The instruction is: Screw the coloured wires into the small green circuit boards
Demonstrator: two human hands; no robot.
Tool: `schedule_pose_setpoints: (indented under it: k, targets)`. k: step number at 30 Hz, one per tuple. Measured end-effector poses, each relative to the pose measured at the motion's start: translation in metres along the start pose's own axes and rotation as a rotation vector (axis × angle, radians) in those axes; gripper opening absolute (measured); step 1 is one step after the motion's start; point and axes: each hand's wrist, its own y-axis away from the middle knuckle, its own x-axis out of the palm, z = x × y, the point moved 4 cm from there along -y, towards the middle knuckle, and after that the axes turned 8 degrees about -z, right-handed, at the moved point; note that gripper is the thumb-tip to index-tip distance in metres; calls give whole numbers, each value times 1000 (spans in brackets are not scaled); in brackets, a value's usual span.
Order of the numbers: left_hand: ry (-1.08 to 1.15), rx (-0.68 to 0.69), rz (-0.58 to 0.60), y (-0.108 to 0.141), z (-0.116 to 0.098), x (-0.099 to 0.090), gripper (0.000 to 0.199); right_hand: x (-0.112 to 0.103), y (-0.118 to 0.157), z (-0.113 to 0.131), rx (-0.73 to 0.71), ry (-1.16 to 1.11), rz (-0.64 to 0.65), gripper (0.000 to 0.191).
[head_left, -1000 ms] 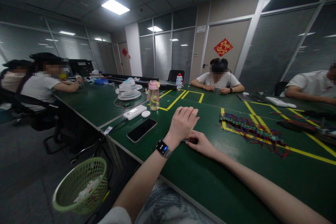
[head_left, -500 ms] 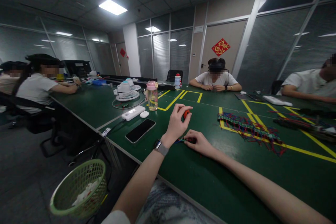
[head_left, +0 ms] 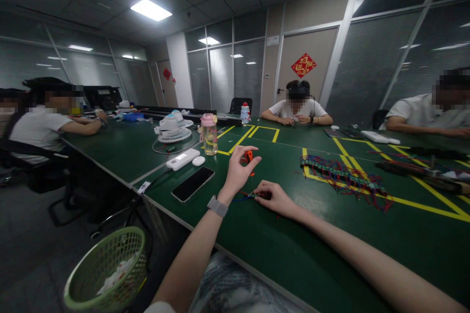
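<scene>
My left hand (head_left: 239,168), with a watch on the wrist, grips a small screwdriver (head_left: 250,156) with an orange and black handle between thumb and fingers. Its thin shaft points down at a small green circuit board (head_left: 251,195) on the table; whether the tip touches it I cannot tell. Closed around the board's right end is my right hand (head_left: 275,199), resting on the tabletop. Red and blue wires (head_left: 240,199) come out of the board's left side. The part of the board under my right fingers is hidden.
A black phone (head_left: 193,184), a white power strip (head_left: 182,159) and a pink-lidded bottle (head_left: 209,137) stand left of my hands. Wired circuit boards (head_left: 341,176) lie in a row at right. A green basket (head_left: 106,269) is below the table edge. Other people sit around.
My left hand has shifted slightly left, and more of the screwdriver's handle and shaft now shows, pointing down. My right hand keeps its hold on the board. The view has turned slightly right.
</scene>
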Motion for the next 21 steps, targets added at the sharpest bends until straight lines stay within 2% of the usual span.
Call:
schedule_pose_setpoints:
  k: [2, 5, 7, 10, 15, 17, 21]
  targets:
    - [68, -16, 47, 0, -2, 1, 27, 0, 0, 0, -1, -1, -1, 14]
    - [305, -143, 167, -1, 2, 7, 36, 0, 0, 0, -6, -1, 0, 14]
    - [396, -209, 198, -2, 5, 9, 39, 0, 0, -1, -5, -3, 0, 13]
    - [346, -199, 145, -3, 7, 7, 37, 1, 0, -2, -6, -1, -3, 13]
    - [92, -30, 12, -4, -1, -2, 24, 1, 0, -1, -16, 0, -14, 14]
    - [154, -41, 45, -3, -2, 1, 29, 1, 0, 0, -17, -2, -15, 14]
    - [340, -177, 150, 0, 2, 10, 38, 0, 0, 1, -10, -3, -11, 14]
